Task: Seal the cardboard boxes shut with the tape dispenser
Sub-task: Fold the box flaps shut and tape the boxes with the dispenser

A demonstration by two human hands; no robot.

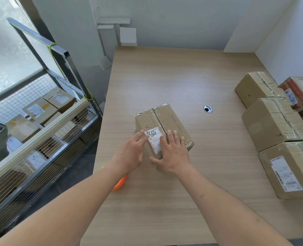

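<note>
Both hands lie flat with fingers spread on the cardboard box point(162, 126), while the orange tape dispenser point(119, 183) lies on the desk point(165, 201) nearer the left hand point(131, 153) than the right hand point(173, 155).

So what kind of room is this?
Probably a parcel packing room: taped cardboard boxes with a shipping label are piled on the table, and a wire cart beside it holds more parcels.

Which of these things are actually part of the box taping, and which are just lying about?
Part of the job:
centre cardboard box
left hand
right hand
orange object, perhaps the dispenser
boxes at the table's right

Lying about:
wire cart of parcels
table grommet
</note>
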